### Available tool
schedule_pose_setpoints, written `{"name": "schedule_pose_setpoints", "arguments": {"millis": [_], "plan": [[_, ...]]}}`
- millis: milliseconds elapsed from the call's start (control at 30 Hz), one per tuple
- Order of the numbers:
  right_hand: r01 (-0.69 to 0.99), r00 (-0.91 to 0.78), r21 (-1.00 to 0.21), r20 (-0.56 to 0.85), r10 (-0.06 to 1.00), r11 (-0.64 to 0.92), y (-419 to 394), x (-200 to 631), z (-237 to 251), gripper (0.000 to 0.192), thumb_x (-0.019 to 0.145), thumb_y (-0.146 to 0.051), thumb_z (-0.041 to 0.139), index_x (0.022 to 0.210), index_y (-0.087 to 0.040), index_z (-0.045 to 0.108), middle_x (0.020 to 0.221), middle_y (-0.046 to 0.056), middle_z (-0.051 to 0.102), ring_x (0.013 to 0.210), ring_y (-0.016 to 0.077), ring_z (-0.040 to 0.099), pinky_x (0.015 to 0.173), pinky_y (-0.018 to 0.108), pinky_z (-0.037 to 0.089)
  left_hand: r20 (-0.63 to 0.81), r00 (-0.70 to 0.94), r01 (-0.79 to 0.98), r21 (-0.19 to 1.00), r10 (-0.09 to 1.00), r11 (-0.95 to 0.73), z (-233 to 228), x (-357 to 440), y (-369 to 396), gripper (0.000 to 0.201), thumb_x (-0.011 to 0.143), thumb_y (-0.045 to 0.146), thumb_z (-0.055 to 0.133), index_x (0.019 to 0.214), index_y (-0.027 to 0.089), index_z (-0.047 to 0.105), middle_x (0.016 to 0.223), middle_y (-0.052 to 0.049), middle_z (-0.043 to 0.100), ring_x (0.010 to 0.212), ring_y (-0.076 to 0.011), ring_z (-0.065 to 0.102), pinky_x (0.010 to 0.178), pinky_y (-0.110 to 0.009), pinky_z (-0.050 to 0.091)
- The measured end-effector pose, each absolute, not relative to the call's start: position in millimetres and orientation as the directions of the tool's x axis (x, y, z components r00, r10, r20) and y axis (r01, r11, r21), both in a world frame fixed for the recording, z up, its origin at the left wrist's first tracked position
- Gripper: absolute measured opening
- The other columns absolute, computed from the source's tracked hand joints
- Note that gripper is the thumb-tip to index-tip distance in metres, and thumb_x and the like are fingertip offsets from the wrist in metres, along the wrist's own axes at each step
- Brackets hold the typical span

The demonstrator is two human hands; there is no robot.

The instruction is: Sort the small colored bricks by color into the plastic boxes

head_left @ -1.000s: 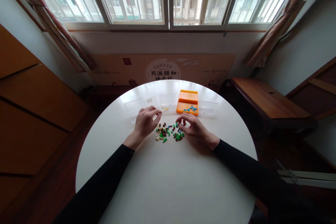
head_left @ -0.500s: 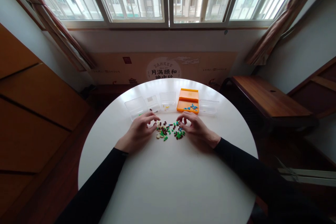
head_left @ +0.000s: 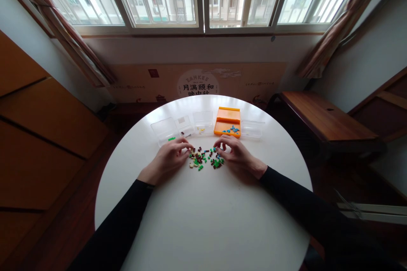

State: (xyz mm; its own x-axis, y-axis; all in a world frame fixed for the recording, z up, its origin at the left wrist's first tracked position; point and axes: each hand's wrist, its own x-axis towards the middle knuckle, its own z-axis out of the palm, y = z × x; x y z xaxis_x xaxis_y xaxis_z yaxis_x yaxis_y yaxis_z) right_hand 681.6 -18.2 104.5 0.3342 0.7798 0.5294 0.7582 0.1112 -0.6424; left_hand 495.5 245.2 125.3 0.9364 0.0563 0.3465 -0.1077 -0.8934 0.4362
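A loose pile of tiny building bricks [head_left: 199,159] in brown, green and cream lies mid-table, with a second cluster of green and brown bricks [head_left: 217,163] close to its right. At the pile's left edge is my left hand [head_left: 168,156], its thumb and index finger drawn together beside a dark brick; what is between them is too small to make out. My right hand [head_left: 237,154] rests at the right cluster's upper edge. Its thumb and index finger are curled in a pinch by small green and blue bricks, and their grip is partly hidden.
Behind the bricks stand an orange box [head_left: 227,120] with blue bricks, a clear box [head_left: 202,118] with yellow bricks, and a clear box [head_left: 163,127] with green bricks. Another clear box [head_left: 183,123] and a clear right-hand box [head_left: 252,129] flank them on the round white table [head_left: 206,220].
My left hand has shifted slightly down and left, its thumb and index finger closing together. Green bricks in the left box show more. My right hand stays nearly still.
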Motion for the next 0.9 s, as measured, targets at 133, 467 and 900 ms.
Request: {"name": "schedule_pose_setpoints", "arguments": {"millis": [133, 467, 900], "plan": [[0.758, 0.335, -0.643, 0.53, 0.779, 0.111, -18.5, 681.3, 105.5, 0.013, 0.099, -0.012, 0.071, 0.1, -0.024, 0.074, 0.094, 0.002, 0.074, 0.085, 0.0186, 0.066, 0.078, 0.032, 0.052, 0.342, 0.939, -0.117, 0.435, 0.044, -0.893, 124.8, 496.0, 245.6, 0.019, 0.103, 0.031, 0.069, 0.108, 0.03, 0.088, 0.109, -0.006, 0.079, 0.073, -0.0139, 0.066, 0.07, -0.027, 0.053], [0.759, 0.338, -0.644, 0.522, 0.783, 0.102, -18.1, 683.0, 102.7, 0.012, 0.099, -0.013, 0.071, 0.101, -0.025, 0.075, 0.095, 0.002, 0.074, 0.086, 0.019, 0.066, 0.079, 0.033, 0.053, 0.394, 0.918, -0.147, 0.419, 0.033, -0.896, 119.8, 499.0, 250.5, 0.024, 0.109, 0.038, 0.068, 0.099, 0.024, 0.084, 0.103, -0.005, 0.08, 0.073, -0.0128, 0.066, 0.07, -0.025, 0.05], [0.8, 0.317, -0.591, 0.567, 0.76, 0.107, -16.2, 677.4, 105.8, 0.009, 0.101, -0.017, 0.074, 0.105, -0.025, 0.075, 0.094, 0.002, 0.074, 0.086, 0.0192, 0.068, 0.083, 0.033, 0.053, 0.417, 0.892, -0.225, 0.743, 0.173, -0.631, 115.3, 513.1, 208.6, 0.021, 0.105, 0.038, 0.076, 0.104, 0.019, 0.083, 0.094, -0.005, 0.081, 0.071, -0.0121, 0.065, 0.064, -0.023, 0.051]]}}
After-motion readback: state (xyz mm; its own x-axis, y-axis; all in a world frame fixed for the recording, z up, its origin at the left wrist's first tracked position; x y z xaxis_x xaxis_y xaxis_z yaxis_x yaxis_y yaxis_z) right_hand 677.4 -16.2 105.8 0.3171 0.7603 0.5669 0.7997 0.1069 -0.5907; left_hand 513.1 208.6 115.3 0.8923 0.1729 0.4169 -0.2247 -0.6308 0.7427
